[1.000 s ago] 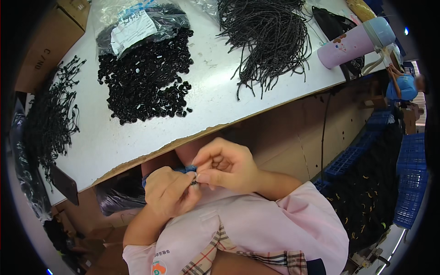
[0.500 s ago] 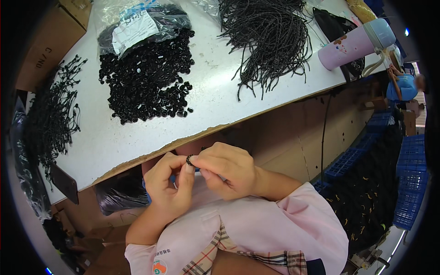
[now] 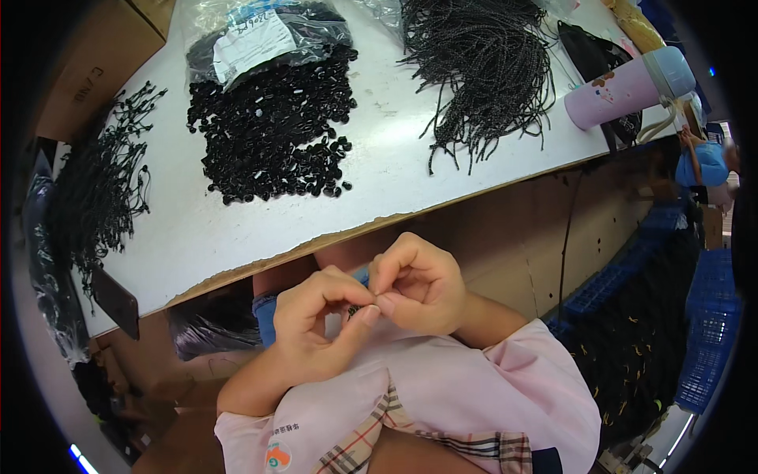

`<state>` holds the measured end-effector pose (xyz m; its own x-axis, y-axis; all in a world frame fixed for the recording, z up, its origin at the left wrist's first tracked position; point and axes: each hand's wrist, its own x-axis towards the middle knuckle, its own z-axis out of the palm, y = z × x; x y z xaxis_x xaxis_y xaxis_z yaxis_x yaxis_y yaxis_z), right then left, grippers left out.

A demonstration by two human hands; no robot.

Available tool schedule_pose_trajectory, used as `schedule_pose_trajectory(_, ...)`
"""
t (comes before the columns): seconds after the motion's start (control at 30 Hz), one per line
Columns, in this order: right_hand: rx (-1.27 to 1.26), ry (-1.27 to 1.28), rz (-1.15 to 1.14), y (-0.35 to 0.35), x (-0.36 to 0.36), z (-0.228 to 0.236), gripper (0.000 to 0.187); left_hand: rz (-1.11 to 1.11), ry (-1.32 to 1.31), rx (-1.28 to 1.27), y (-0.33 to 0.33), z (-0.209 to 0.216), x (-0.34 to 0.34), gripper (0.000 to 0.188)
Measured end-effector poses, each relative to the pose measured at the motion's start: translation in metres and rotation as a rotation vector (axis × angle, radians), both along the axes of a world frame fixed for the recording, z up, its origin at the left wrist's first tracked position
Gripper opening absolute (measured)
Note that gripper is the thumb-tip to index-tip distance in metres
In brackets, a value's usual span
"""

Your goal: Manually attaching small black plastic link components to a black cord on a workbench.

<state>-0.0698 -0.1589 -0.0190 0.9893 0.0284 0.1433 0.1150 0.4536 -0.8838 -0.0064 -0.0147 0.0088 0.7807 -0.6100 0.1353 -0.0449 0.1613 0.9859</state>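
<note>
The small dark piece of cord [image 3: 354,310] sat between your hands, beyond the near edge of the white table [image 3: 260,229] on your side, in front of your pink shirt [image 3: 474,379]. Only a short bit of it showed; your fingers hid the rest, so its long axis and the way its ends pointed could not be told. That bit lay in the opening between the forefinger and thumb of your left hand [image 3: 320,320], close to their tips. Your left hand grasped it in a pinch. Your right hand [image 3: 422,288] had its forefinger and thumb curved inward, their tips against your left fingertips; whether they gripped the cord too, you could not tell from this view.

On the surface, back from the near edge, lay a pile of small black pieces [image 3: 272,142], with a clear bag [image 3: 316,31] at its far side. A bundle of dark cords [image 3: 489,71] lay to its right, toward the far edge. Tangled black cords [image 3: 99,189] ran along the left edge, and a phone [image 3: 115,302] was at the near left corner. Toward the right end was a pink bottle [image 3: 612,97], beside a black bag [image 3: 588,51].
</note>
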Motion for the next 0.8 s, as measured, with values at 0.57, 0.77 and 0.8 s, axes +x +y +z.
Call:
schedule_pose_trajectory(0.57, -1.226, -0.075, -0.728, -0.097, 0.007, 0.004, 0.020, 1.043, -0.734, 0.794, 0.092, 0.000, 0.084, 0.028)
schedule_pose_trajectory(0.77, -1.560, 0.055, -0.637, -0.105, 0.010, 0.014, 0.007, 0.506, -0.486, 0.582, 0.023, -0.008, 0.063, 0.016)
schedule_pose_trajectory(0.8, -1.638, 0.082, -0.616, -0.103, 0.012, 0.014, 0.006, 0.420, -0.547, 0.560, 0.010, -0.014, 0.060, 0.015)
